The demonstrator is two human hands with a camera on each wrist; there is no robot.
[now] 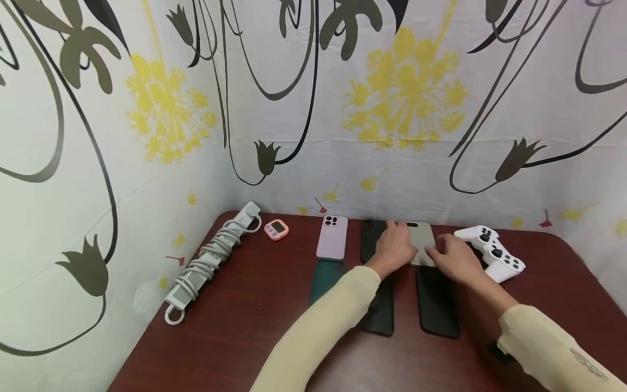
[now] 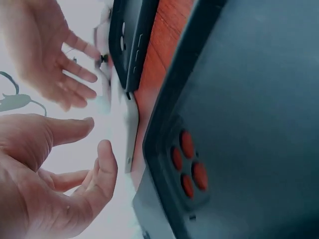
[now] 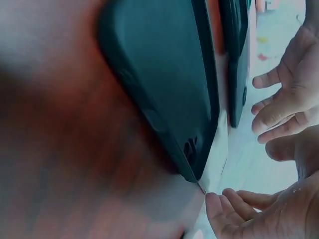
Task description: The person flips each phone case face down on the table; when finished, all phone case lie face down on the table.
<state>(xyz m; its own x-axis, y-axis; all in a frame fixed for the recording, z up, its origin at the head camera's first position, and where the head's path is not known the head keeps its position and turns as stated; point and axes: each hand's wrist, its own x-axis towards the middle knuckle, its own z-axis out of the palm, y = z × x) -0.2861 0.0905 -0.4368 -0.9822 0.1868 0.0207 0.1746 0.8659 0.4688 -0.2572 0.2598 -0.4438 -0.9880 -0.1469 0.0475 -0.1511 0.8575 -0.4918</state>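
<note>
A light grey phone case (image 1: 422,238) lies at the back of the table between both hands. My left hand (image 1: 394,247) hovers at its left side, overlapping a black phone case (image 1: 370,233) in the head view. At the grey case's right edge is my right hand (image 1: 458,258), fingers loosely bent. The left wrist view has both hands free of any object, thumbs and fingers apart. Nearer me lie a black case (image 1: 437,305) and a larger black case (image 1: 382,313) with camera cutouts, partly hidden by the left forearm.
A lilac phone case (image 1: 332,240) and a green case (image 1: 324,279) lie left of the hands. A white game controller (image 1: 495,253) sits right of my right hand. Farther left are a pink timer (image 1: 276,230) and a power strip (image 1: 215,253) wrapped in its cord. A patterned curtain backs the table.
</note>
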